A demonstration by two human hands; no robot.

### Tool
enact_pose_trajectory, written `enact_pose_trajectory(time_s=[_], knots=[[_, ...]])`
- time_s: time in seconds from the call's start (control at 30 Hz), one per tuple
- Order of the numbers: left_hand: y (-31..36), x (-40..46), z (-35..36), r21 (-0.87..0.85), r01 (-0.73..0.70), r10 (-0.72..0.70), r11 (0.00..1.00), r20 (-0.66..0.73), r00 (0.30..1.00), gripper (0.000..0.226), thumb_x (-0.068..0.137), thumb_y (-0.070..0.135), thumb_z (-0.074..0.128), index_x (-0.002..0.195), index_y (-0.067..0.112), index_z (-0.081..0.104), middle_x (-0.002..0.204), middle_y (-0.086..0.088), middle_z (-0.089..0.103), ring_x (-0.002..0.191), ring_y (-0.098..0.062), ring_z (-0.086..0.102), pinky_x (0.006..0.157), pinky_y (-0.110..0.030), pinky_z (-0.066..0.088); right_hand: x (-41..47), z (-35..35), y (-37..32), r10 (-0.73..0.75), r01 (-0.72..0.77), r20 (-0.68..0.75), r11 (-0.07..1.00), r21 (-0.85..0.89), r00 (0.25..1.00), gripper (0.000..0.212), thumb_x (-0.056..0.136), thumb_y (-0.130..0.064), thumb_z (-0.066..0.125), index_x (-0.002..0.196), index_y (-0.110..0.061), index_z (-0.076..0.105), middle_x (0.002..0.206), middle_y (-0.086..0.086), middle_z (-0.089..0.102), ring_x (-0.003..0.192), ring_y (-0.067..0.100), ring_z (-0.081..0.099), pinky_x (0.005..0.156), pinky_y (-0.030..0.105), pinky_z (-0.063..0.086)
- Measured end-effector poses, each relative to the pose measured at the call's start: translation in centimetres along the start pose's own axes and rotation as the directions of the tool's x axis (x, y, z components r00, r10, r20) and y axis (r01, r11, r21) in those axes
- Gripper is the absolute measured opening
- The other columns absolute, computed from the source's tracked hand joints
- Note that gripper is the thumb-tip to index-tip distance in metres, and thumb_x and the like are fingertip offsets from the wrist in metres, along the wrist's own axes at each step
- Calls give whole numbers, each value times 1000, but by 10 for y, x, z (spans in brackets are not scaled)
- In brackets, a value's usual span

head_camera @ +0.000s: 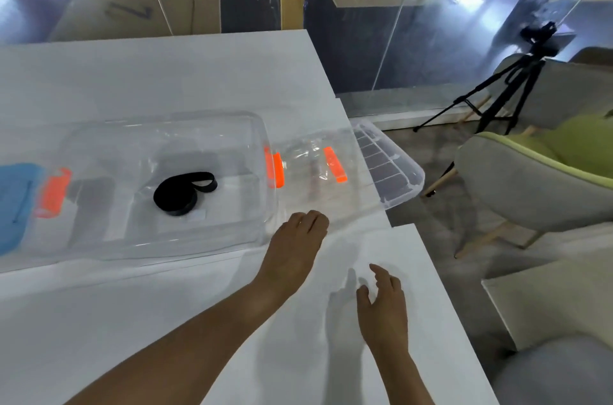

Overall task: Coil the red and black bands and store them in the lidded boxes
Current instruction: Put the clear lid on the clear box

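Observation:
A clear plastic box (99,145) with orange latches (274,170) stands on the white table (166,72). A coiled black band (182,194) lies on its floor. The clear lid (391,172), with its own orange latch (335,164), lies tilted to the right of the box and sticks out past the table edge. My left hand (295,242) is at the box's near right corner, fingers curled down onto the lid's near edge; the fingertips are hidden. My right hand (384,308) hovers over bare table, fingers spread, holding nothing. No red band is in view.
A blue object (15,202) sits at the left edge beside the box. The table ends on the right, with a second white surface (547,298) beyond a gap. Grey-green chairs (530,185) and a black camera tripod (510,96) stand to the right. A glass wall rises behind.

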State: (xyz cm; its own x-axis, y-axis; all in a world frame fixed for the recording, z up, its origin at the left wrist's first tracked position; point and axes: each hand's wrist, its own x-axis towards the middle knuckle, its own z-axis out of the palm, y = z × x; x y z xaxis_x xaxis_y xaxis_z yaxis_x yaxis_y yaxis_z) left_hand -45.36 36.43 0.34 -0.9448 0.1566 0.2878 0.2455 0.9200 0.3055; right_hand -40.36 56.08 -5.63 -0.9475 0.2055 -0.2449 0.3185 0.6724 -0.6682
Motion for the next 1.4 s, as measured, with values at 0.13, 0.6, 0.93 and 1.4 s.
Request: enact_pose_trajectory(time_s=[0.13,0.6,0.93,1.4], knots=[[11,11,-50,-152,58,-66,987,-52,996,11,99,10,59,110,10,56,136,-7,57,99,-22,63,71,-25,48,13,-6,-24,-39,39,19,999,18,999,47,100,-22,64,146,-25,51,139,6,57,125,24,57,104,44,51],[-25,-30,-175,-867,344,-448,362,162,879,10,107,23,45,102,16,49,114,3,76,89,-26,69,82,-47,60,62,-9,-114,213,-189,-24,911,366,977,56,112,-46,30,156,-13,36,151,18,52,138,39,50,111,51,38],[-99,-80,-227,-939,343,-572,-17,290,767,25,107,18,45,110,-4,55,114,-15,76,87,-22,68,75,-41,62,68,2,-112,339,-365,158,727,582,927,30,106,-40,54,110,-11,63,114,19,67,80,30,65,76,40,53],[-236,-112,-220,-637,689,-873,347,50,486,33,107,32,43,124,9,61,112,-14,68,90,-28,68,86,-44,60,30,47,-226,-20,40,-67,950,311,998,42,108,-40,47,130,-9,63,119,19,68,109,37,60,91,42,42]])
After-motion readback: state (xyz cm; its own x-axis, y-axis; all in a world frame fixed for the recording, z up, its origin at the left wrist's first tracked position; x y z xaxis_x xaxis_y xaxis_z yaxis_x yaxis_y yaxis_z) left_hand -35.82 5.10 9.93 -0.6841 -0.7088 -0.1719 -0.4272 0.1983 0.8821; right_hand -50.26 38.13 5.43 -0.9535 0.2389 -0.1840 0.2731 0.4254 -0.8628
